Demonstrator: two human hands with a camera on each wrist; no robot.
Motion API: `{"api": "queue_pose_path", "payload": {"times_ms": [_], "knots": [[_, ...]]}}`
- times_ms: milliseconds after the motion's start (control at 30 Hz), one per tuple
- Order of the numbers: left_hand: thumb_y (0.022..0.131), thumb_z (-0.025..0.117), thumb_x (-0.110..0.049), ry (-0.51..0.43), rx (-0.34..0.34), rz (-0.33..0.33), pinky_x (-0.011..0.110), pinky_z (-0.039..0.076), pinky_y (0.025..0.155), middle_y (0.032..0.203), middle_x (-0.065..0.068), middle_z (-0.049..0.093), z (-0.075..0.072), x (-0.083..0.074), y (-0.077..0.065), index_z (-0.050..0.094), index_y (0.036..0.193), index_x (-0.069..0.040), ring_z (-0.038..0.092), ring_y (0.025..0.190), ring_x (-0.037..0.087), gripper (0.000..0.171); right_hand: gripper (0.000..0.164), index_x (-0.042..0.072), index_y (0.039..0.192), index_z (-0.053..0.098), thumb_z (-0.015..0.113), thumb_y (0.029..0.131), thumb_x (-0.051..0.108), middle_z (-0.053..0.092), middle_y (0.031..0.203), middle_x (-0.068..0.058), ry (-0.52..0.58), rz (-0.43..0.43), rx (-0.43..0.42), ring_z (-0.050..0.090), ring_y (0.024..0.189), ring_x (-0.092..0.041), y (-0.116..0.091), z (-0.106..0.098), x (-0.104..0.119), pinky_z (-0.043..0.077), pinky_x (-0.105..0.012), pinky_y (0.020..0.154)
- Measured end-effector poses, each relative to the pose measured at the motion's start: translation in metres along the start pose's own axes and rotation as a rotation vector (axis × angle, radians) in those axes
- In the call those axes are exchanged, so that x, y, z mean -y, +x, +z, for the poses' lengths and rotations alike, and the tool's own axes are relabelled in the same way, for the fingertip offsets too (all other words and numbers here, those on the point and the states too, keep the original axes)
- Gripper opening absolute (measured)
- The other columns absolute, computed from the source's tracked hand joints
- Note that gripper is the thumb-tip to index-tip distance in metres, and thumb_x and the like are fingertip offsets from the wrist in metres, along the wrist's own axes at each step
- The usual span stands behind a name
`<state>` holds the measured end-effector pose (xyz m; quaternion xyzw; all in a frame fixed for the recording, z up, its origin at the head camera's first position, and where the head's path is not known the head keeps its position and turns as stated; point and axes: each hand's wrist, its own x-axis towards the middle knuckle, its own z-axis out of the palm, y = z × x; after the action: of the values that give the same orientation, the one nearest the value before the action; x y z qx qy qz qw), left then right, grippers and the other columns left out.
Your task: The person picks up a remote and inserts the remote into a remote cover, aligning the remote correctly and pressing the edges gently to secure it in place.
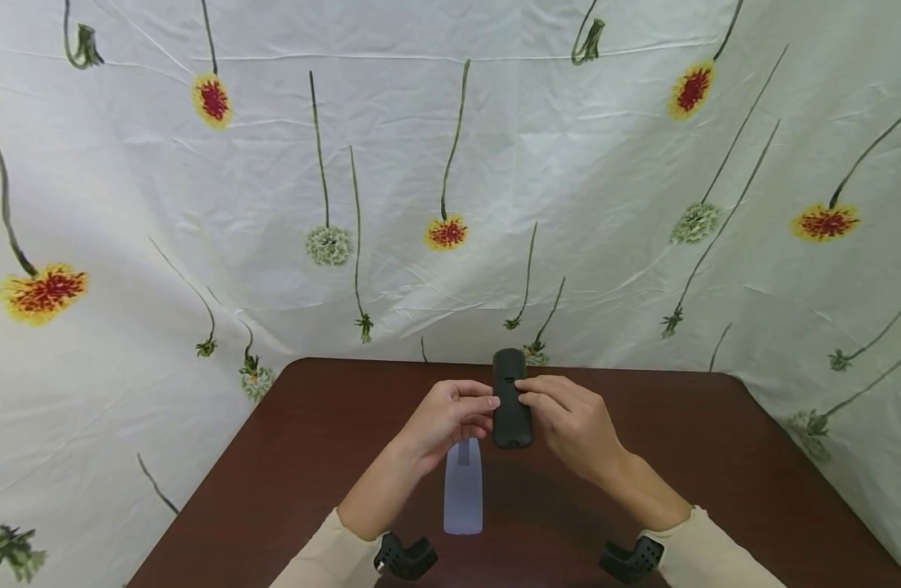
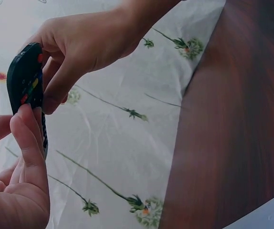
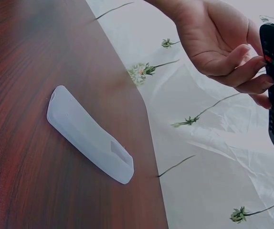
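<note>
While left hand (image 1: 450, 418) and right hand (image 1: 577, 418) pinch the remote (image 1: 512, 418) at opposite edges, squeeze lightly, evenly; pale cover (image 1: 462, 500) lies nearside of it.

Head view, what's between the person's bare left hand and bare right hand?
An oblong black remote control lies between the left hand and the right hand; the head view shows both touching it.
</note>
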<state>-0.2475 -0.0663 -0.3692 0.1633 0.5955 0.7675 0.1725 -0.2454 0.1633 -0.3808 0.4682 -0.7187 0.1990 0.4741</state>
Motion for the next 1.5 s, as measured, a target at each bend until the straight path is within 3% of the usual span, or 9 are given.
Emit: {"api": "queue_pose_path", "payload": {"times_ms": [400, 633, 800, 967, 1133, 1367, 1500], "knots": [[0.094, 0.069, -0.005, 0.046, 0.012, 0.044, 0.024, 0.054, 0.061, 0.078, 0.005, 0.071, -0.001, 0.004, 0.002, 0.066, 0.111, 0.005, 0.067, 0.066, 0.012, 0.02, 0.032, -0.002, 0.102, 0.076, 0.051, 0.109, 0.017, 0.074, 0.11, -0.012, 0.001, 0.027, 0.01, 0.072, 0.099, -0.031, 0.0, -0.003, -0.004, 0.059, -0.045, 0.083], [0.094, 0.07, -0.005, 0.077, -0.03, 0.055, 0.025, 0.054, 0.062, 0.08, 0.005, 0.072, -0.001, 0.005, 0.001, 0.065, 0.112, 0.004, 0.068, 0.069, 0.015, 0.021, 0.03, 0.0, 0.103, 0.076, 0.056, 0.109, 0.022, 0.074, 0.108, -0.01, 0.014, 0.047, -0.015, 0.071, 0.096, -0.027, 0.001, -0.005, -0.005, 0.059, -0.043, 0.08], [0.093, 0.071, -0.005, 0.128, -0.038, 0.081, 0.026, 0.054, 0.062, 0.085, 0.007, 0.073, -0.003, 0.005, 0.001, 0.064, 0.115, 0.006, 0.068, 0.071, 0.018, 0.025, 0.01, 0.001, 0.106, 0.074, 0.07, 0.1, 0.008, 0.073, 0.108, -0.01, 0.04, 0.123, 0.01, 0.071, 0.097, -0.028, 0.001, -0.006, -0.003, 0.058, -0.042, 0.082], [0.092, 0.071, -0.006, 0.172, -0.022, 0.113, 0.029, 0.054, 0.063, 0.085, 0.008, 0.074, -0.003, 0.004, -0.001, 0.064, 0.116, 0.004, 0.069, 0.071, 0.019, 0.027, 0.031, 0.002, 0.113, 0.071, 0.081, 0.084, -0.006, 0.072, 0.105, -0.007, 0.097, 0.302, 0.047, 0.07, 0.091, -0.02, 0.001, -0.007, 0.001, 0.059, -0.037, 0.075], [0.092, 0.072, -0.007, 0.203, -0.007, 0.127, 0.032, 0.054, 0.064, 0.085, 0.007, 0.075, -0.002, 0.004, 0.0, 0.065, 0.117, 0.002, 0.069, 0.071, 0.018, 0.028, 0.025, 0.004, 0.118, 0.071, 0.077, 0.094, 0.006, 0.074, 0.102, -0.001, 0.186, 0.545, 0.094, 0.071, 0.091, -0.015, 0.005, -0.009, 0.007, 0.058, -0.04, 0.071], [0.093, 0.073, -0.01, 0.222, -0.002, 0.14, 0.032, 0.054, 0.065, 0.087, 0.009, 0.075, -0.002, 0.004, 0.0, 0.065, 0.119, 0.002, 0.069, 0.071, 0.018, 0.029, 0.035, 0.003, 0.132, 0.066, 0.07, 0.102, 0.021, 0.073, 0.107, -0.009, 0.475, 0.948, 0.225, 0.074, 0.078, -0.021, 0.013, -0.016, 0.012, 0.06, -0.037, 0.068], [0.094, 0.072, -0.01, 0.241, -0.008, 0.141, 0.033, 0.053, 0.064, 0.089, 0.009, 0.076, -0.003, 0.005, -0.002, 0.066, 0.12, 0.002, 0.07, 0.073, 0.018, 0.029, 0.046, -0.002, 0.137, 0.061, 0.072, 0.1, 0.022, 0.07, 0.108, -0.013, 0.648, 1.067, 0.312, 0.073, 0.088, -0.024, 0.016, -0.017, 0.011, 0.061, -0.041, 0.075]]}}
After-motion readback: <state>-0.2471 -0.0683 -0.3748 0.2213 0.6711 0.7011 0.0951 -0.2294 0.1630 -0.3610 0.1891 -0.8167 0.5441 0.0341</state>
